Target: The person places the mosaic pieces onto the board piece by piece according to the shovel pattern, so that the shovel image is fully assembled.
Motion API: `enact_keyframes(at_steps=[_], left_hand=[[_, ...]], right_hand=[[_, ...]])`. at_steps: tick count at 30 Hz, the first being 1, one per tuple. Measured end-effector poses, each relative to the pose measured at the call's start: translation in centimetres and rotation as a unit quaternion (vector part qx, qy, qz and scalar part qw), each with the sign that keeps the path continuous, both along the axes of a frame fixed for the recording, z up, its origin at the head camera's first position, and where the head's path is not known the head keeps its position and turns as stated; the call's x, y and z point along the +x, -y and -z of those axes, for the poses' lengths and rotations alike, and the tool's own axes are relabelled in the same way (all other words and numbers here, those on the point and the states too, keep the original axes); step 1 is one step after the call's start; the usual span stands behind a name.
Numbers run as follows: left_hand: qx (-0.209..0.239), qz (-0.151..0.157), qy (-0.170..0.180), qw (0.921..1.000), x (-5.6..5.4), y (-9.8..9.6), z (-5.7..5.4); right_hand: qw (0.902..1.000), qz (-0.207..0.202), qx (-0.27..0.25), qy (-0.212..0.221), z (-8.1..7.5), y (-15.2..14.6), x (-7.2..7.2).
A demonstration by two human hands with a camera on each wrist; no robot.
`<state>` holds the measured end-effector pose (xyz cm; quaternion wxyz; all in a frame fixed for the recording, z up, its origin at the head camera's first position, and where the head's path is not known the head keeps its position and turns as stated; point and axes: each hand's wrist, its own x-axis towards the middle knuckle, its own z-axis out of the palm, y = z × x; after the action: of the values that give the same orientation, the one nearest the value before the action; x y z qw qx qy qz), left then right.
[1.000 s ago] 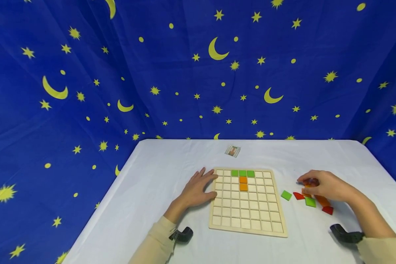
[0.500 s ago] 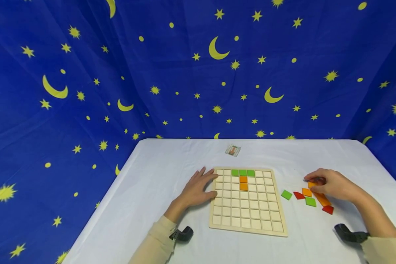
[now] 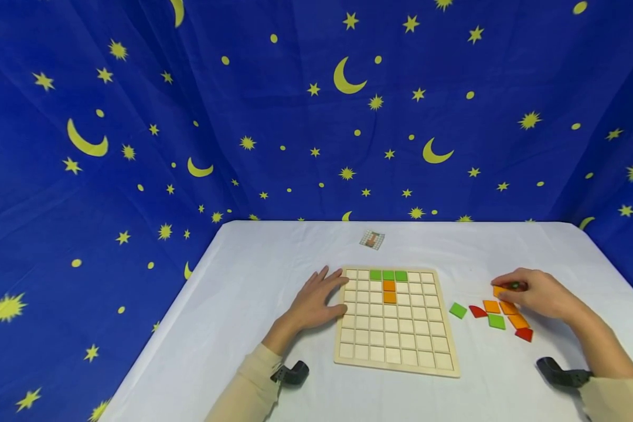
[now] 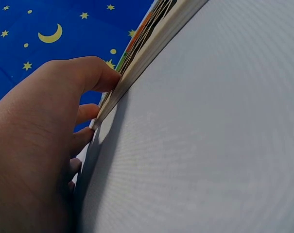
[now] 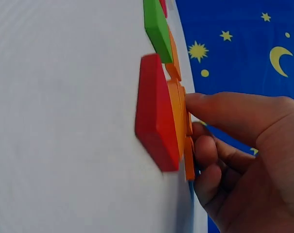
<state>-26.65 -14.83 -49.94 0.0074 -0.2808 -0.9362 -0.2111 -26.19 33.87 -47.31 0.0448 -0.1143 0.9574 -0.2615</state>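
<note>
A light wooden grid board (image 3: 377,339) lies on the table, with three green tiles (image 3: 388,275) in its top row and two orange tiles (image 3: 389,286) in a column below. My left hand (image 3: 313,302) rests along the board's left edge, fingers extended; in the left wrist view its thumb (image 4: 105,77) touches the rim. To the board's right, my right hand (image 3: 540,295) pinches an orange square tile (image 3: 499,291) between thumb and index finger. Something small and green (image 3: 517,285) shows under this hand. Its other fingers (image 5: 206,150) are curled in the right wrist view.
Near the right hand lie more orange tiles (image 3: 491,306), a green tile (image 3: 496,322) beside them, another green tile (image 3: 458,310) nearer the board, and two red pieces (image 3: 524,334) with a curved or pointed side. A small printed pattern card (image 3: 372,240) lies behind the board.
My right hand has shifted right and slightly away across the loose pieces, uncovering orange tiles that it hid before. The left hand and the board stay in place.
</note>
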Motion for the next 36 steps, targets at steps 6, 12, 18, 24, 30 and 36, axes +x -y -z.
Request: enact_keyframes(at_steps=[6, 12, 18, 24, 30, 36], left_hand=[[-0.001, -0.001, 0.004, 1.0000, 0.1, 0.0, -0.2], [-0.003, -0.003, 0.005, 1.0000, 0.1, 0.0, -0.2], [-0.001, -0.003, 0.007, 1.0000, 0.1, 0.0, -0.2], [-0.004, -0.005, 0.006, 1.0000, 0.1, 0.0, -0.2], [-0.006, -0.006, 0.006, 0.9999, 0.0, -0.1, -0.2], [-0.004, -0.006, 0.008, 0.9999, 0.0, -0.1, -0.2]], right_hand=[[1.0000, 0.002, 0.001, -0.005, 0.1, 0.2, -0.2], [1.0000, -0.005, 0.000, 0.007, -0.1, -0.1, 0.0], [0.9999, -0.010, -0.002, 0.005, 0.0, 0.0, 0.0], [0.9998, -0.015, -0.015, -0.001, -0.2, 0.7, 0.1], [0.9992, -0.024, -0.031, 0.001, -0.4, 1.7, 0.0], [0.9980, -0.040, -0.047, 0.007, -0.6, 3.0, 0.2]])
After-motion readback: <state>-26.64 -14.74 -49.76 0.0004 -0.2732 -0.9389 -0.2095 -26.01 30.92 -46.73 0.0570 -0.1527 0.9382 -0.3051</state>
